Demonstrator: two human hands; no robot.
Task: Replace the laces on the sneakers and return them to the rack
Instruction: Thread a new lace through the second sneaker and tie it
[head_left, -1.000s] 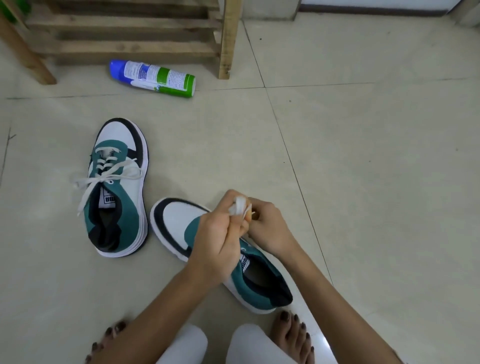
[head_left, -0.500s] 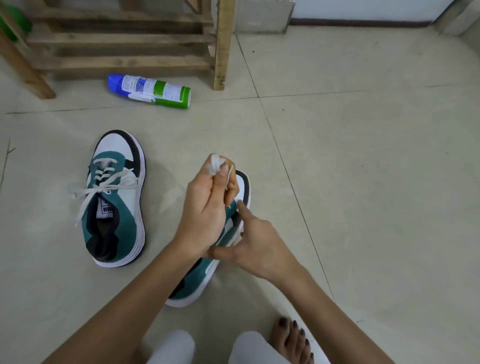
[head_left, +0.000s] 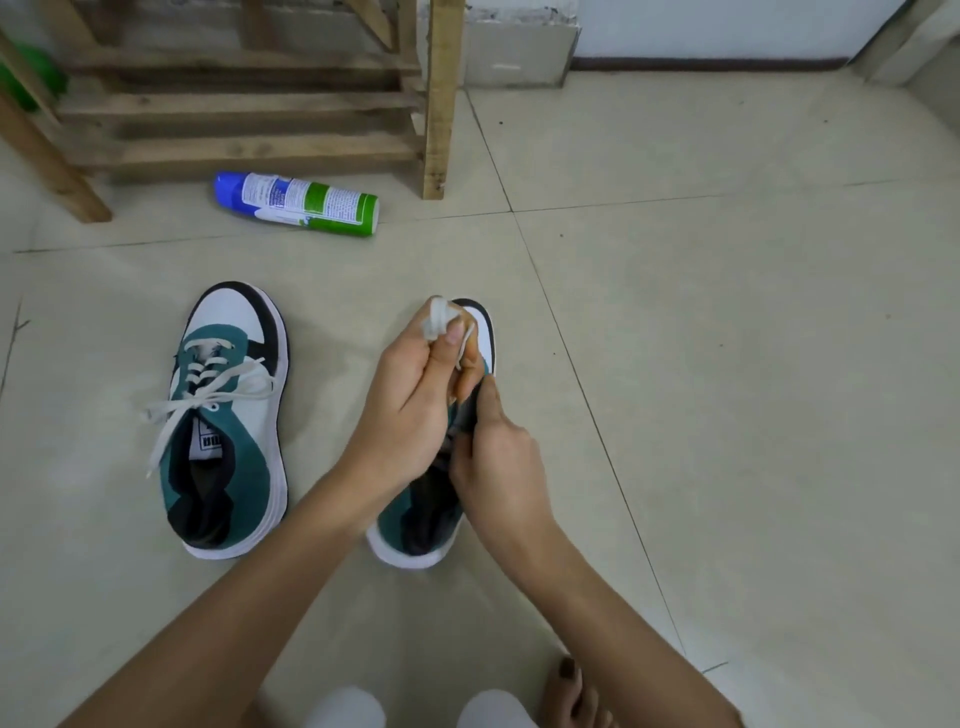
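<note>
Left hand (head_left: 410, 400) is curled up tight and pinches a little bunch of white lace (head_left: 437, 318) between thumb and fingers. One thin end of the lace hangs down beside the thumb. Right hand (head_left: 496, 452) is curled too. It grips the dark inside edge of the second sneaker (head_left: 415, 540), with the thumb pointing up along the shoe.

This sneaker is green, white and black. It sits on the tile floor (head_left: 727, 364) under both hands, with its toe pointing away from the person. The hands hide most of its top.

The laced sneaker (head_left: 228, 415) sits to the left, apart from it, with its toe pointing the same way. Its own lace ends flop out to the left.

Behind the shoes, a spray can (head_left: 296, 203) lies on its side, right in front of the wooden rack (head_left: 244, 104). A bare foot (head_left: 571, 696) shows at the bottom.
</note>
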